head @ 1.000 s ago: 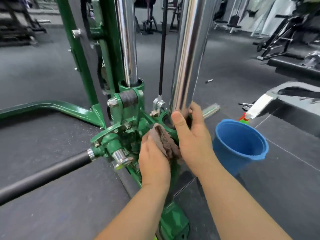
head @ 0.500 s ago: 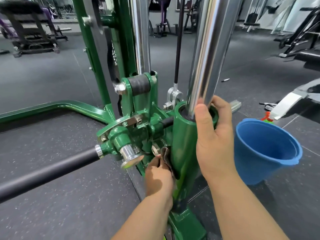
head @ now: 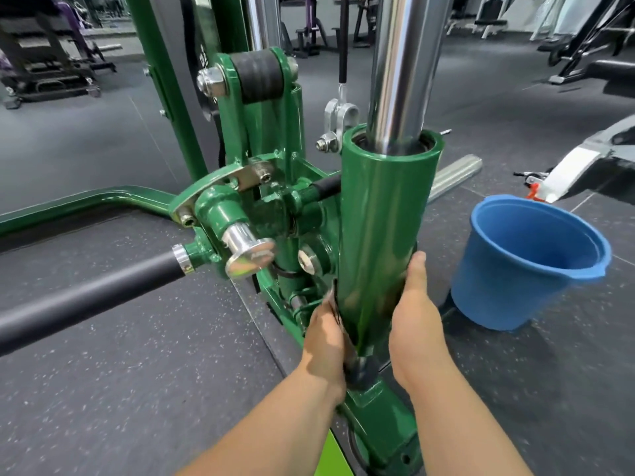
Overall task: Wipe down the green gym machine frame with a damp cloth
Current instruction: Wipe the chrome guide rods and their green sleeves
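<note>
The person shows as two bare limbs, the left forearm (head: 275, 424) and right forearm (head: 464, 424), both smooth and widening toward the near edge, each ending in a bare hand, the shadowed left hand (head: 324, 341) and the broad-backed right hand (head: 415, 324).

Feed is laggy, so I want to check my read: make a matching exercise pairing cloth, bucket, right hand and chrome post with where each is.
1 cloth
2 bucket
3 right hand
4 chrome post

a on the floor, right of the green sleeve
b rises from the sleeve's top
c held by the left hand against the sleeve's left side
d holds the sleeve's right side, bare

Pairs: 1-c; 2-a; 3-d; 4-b
</note>
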Tool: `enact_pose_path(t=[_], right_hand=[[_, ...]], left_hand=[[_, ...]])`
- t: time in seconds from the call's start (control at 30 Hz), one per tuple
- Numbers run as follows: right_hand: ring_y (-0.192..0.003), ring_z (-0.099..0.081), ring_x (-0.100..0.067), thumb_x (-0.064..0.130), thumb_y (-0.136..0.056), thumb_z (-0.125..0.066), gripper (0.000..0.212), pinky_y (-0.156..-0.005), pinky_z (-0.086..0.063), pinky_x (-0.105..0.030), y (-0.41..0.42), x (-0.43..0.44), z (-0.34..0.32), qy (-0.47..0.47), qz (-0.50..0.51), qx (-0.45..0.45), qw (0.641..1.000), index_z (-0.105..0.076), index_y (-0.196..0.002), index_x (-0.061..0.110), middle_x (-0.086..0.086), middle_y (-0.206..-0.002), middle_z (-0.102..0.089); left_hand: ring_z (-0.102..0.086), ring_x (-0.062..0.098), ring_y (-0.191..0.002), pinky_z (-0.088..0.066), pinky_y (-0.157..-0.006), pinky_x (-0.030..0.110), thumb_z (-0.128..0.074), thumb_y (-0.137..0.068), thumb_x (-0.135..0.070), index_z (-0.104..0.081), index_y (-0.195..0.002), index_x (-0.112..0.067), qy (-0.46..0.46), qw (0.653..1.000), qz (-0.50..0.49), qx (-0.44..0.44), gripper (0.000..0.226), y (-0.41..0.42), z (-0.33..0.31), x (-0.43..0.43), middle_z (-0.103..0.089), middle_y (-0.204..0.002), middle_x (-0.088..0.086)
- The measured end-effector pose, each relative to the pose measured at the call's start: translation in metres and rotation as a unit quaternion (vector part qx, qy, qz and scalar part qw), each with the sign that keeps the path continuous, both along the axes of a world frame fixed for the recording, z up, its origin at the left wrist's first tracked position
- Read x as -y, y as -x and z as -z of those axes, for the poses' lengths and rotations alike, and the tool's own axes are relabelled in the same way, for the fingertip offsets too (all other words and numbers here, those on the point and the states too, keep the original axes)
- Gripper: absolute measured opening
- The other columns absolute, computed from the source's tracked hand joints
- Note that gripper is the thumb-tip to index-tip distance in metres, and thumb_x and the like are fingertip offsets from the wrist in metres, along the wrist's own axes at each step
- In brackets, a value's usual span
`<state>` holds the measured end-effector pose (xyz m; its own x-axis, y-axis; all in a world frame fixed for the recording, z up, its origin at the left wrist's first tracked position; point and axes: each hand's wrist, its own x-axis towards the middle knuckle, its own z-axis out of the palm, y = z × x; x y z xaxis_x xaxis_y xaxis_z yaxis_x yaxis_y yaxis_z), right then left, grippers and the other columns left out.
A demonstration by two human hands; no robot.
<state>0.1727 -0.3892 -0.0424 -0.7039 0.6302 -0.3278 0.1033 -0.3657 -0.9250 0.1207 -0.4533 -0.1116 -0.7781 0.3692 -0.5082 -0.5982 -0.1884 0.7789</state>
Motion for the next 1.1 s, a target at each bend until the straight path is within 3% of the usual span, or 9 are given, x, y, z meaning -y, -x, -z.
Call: enact_pose_path(t=[0.07, 0.2, 0.27, 0.33, 0.43, 0.63, 0.8, 1.0, 1.1], right_hand=[[-0.112, -0.046, -0.012, 0.068, -0.096, -0.025, 0.062, -0.103, -0.033, -0.033, 0.002, -0.008, 0.002, 0.001, -0.022, 0.023, 0.999, -0.052, -0.138, 0.032, 0.010, -0.126, -0.053], [-0.110, -0.046, -0.015, 0.065, -0.099, -0.019, 0.049, -0.098, -0.031, -0.033, 0.008, -0.024, 0.005, 0.006, -0.047, 0.015, 0.999, -0.062, -0.087, 0.043, 0.009, -0.122, -0.053], [-0.117, -0.049, -0.017, 0.068, -0.097, -0.023, 0.050, -0.104, -0.033, -0.035, 0.007, -0.025, 0.010, 0.019, -0.047, 0.021, 0.999, -0.065, -0.106, 0.042, 0.006, -0.133, -0.054], [-0.126, -0.049, -0.020, 0.074, -0.092, -0.030, 0.066, -0.113, -0.033, -0.041, 0.003, -0.018, 0.004, 0.030, -0.037, 0.030, 0.998, -0.054, -0.137, 0.032, 0.008, -0.139, -0.051], [-0.114, -0.053, -0.013, 0.071, -0.094, -0.032, 0.065, -0.111, -0.036, -0.041, -0.003, -0.013, -0.008, 0.018, -0.033, 0.004, 0.999, -0.053, -0.139, 0.030, 0.013, -0.128, -0.057], [-0.084, -0.065, 0.007, 0.061, -0.100, -0.029, 0.050, -0.081, -0.048, -0.023, 0.001, -0.012, -0.061, -0.014, -0.041, -0.103, 0.994, -0.069, -0.096, 0.032, 0.023, -0.089, -0.070], [-0.095, -0.060, 0.002, 0.062, -0.099, -0.028, 0.050, -0.087, -0.045, -0.026, 0.001, -0.013, -0.072, -0.054, -0.049, -0.110, 0.991, -0.067, -0.111, 0.033, 0.021, -0.099, -0.065], [-0.115, -0.055, 0.001, 0.066, -0.098, -0.026, 0.056, -0.103, -0.042, -0.029, -0.003, -0.013, -0.059, -0.069, -0.078, -0.125, 0.987, -0.057, -0.134, 0.037, 0.018, -0.124, -0.063], [-0.121, -0.056, -0.001, 0.071, -0.093, -0.030, 0.060, -0.109, -0.041, -0.037, -0.003, -0.013, -0.052, -0.069, -0.073, -0.143, 0.985, -0.056, -0.136, 0.038, 0.018, -0.131, -0.062]], left_hand=[[-0.074, 0.016, -0.074, -0.056, -0.055, 0.022, -0.040, -0.101, -0.037, -0.067, -0.116, -0.009, -0.024, 0.999, -0.025, 0.013, 0.041, 0.007, -0.017, -0.004, -0.076, -0.093, 0.008], [-0.057, 0.021, -0.121, -0.042, -0.105, 0.045, -0.055, -0.077, -0.061, -0.064, -0.120, -0.039, 0.036, 0.997, -0.059, -0.038, 0.049, 0.015, -0.020, -0.003, -0.060, -0.129, -0.009], [-0.052, 0.013, -0.119, -0.033, -0.111, 0.037, -0.043, -0.089, -0.054, -0.060, -0.115, -0.040, 0.123, 0.984, -0.069, -0.109, 0.033, 0.002, -0.015, 0.004, -0.058, -0.122, -0.016], [-0.057, 0.016, -0.118, -0.041, -0.109, 0.043, -0.041, -0.074, -0.063, -0.063, -0.118, -0.036, 0.129, 0.981, -0.035, -0.142, 0.056, -0.009, -0.010, 0.010, -0.064, -0.125, -0.007], [-0.054, 0.024, -0.125, -0.040, -0.109, 0.048, -0.041, -0.061, -0.078, -0.063, -0.123, -0.035, 0.142, 0.986, -0.049, -0.078, 0.079, 0.000, -0.018, 0.011, -0.060, -0.134, -0.004], [-0.072, 0.025, -0.096, -0.059, -0.083, 0.039, -0.044, -0.099, -0.034, -0.070, -0.112, -0.014, -0.072, 0.983, -0.063, -0.157, 0.035, -0.009, -0.129, 0.005, -0.075, -0.103, 0.008], [-0.069, 0.021, -0.106, -0.058, -0.087, 0.036, -0.038, -0.104, -0.033, -0.062, -0.127, -0.010, -0.141, 0.962, -0.042, -0.231, 0.040, -0.024, -0.149, 0.006, -0.071, -0.115, 0.006], [-0.050, 0.002, -0.055, -0.046, -0.054, 0.014, -0.036, -0.106, -0.027, -0.051, -0.125, 0.004, -0.036, 0.914, -0.114, -0.387, 0.039, -0.016, -0.173, -0.004, -0.056, -0.063, -0.010], [-0.064, 0.007, -0.086, -0.055, -0.088, 0.032, -0.033, -0.106, -0.028, -0.061, -0.122, -0.016, 0.005, 0.909, -0.135, -0.394, 0.035, -0.017, -0.160, -0.007, -0.069, -0.090, -0.008]])
